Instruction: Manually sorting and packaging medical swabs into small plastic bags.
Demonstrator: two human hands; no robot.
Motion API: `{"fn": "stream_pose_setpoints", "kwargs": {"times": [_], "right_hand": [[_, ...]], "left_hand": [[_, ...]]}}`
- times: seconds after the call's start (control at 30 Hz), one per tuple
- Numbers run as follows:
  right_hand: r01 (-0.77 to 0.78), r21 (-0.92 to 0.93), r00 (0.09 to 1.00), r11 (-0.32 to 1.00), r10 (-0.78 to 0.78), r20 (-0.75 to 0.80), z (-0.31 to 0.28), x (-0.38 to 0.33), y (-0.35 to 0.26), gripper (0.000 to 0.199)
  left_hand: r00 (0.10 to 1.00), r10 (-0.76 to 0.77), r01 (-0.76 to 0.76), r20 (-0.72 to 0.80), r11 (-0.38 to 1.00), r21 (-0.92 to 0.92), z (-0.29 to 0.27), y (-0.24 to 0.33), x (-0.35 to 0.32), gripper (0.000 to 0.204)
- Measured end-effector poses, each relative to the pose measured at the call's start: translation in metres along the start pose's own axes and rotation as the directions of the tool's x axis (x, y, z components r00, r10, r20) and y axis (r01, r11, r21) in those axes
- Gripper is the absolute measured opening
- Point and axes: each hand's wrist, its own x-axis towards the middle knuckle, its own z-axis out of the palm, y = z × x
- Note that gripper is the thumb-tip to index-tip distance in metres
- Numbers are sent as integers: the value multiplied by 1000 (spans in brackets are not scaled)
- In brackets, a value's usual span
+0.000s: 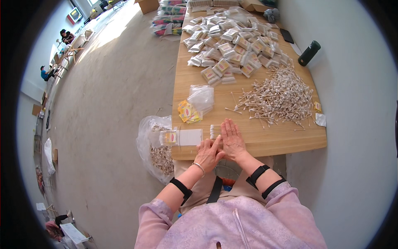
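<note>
A short row of cotton swabs (214, 131) lies side by side near the table's front edge. My right hand (233, 140) lies flat over the right part of the row, fingers straight and close together. Beside it, my left hand (208, 152) has its index finger stretched to the row's near side, its other fingers loosely bent; it grips nothing visible. Left of the row is a white flat piece (190, 137), with a clear packet of swabs with a yellow label (168, 137) at its left end, partly past the table edge.
Loose swabs (277, 97) are heaped at right, filled packets (232, 41) piled behind. Yellow cards (189, 112) and clear bags (201, 98) lie at left. A dark bottle (309, 53) and phone (286, 35) stand near the wall. A swab-filled plastic bag (145, 143) sits below the left edge.
</note>
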Motion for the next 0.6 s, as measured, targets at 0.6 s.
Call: {"fn": "stream_pose_setpoints", "kwargs": {"times": [0.6], "right_hand": [[-7, -116, 1000, 993, 4, -30, 1, 2, -2, 99]], "left_hand": [[998, 7, -8, 67, 1000, 17, -4, -3, 1, 72]]}}
